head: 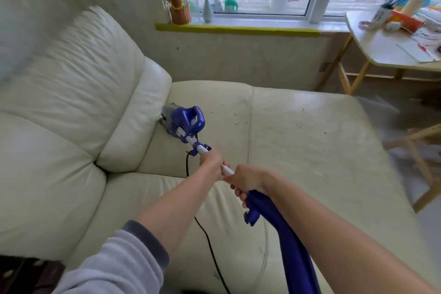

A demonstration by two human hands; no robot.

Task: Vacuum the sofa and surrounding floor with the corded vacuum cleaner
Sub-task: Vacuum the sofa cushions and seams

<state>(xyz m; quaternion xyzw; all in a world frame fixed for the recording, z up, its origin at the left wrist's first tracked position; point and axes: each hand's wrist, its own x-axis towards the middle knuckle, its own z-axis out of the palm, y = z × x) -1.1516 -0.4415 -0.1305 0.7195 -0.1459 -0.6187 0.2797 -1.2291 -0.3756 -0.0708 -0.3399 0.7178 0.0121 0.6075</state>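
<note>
Blue vacuum cleaner pressed into the sofa seat's back edge, white tube gripped by left hand, handle held by right hand, crumbs scattered mid-seat.

The cream leather sofa is carrying the blue vacuum cleaner, which is sitting on the seat right up against the back cushion. Crumbs are lying scattered just beside it, and the black cord is trailing across the seat.

Both hands clenched, arms extended forward
</note>
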